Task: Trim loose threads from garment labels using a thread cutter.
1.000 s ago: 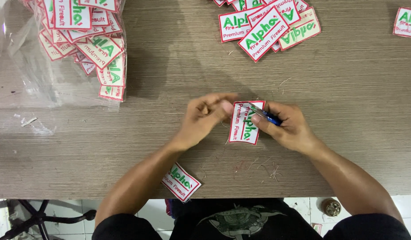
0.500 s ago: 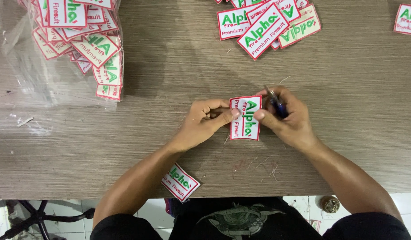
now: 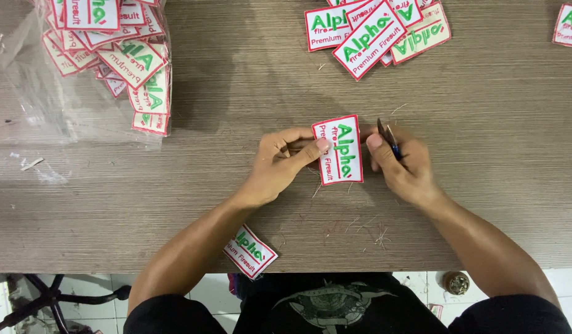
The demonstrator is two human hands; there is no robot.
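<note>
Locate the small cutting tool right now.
Head view, right of centre: the small blue-handled snips sit in the right hand, blades up beside the right edge of the white patch pinched by the left hand.

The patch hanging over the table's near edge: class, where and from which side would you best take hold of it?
Probably pinch the overhanging corner of the patch from below and above, coming from the person's side. It lies flat, but that corner juts past the table edge, leaving room beneath. The left hand is nearest.

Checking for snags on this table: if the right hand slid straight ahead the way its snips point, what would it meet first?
The right hand holds small snips pointing away across the wooden table. Ahead lies bare tabletop, then probably the pile of white, red-edged patches at the far edge. The held patch sits beside that line, though depth is unclear.
</note>
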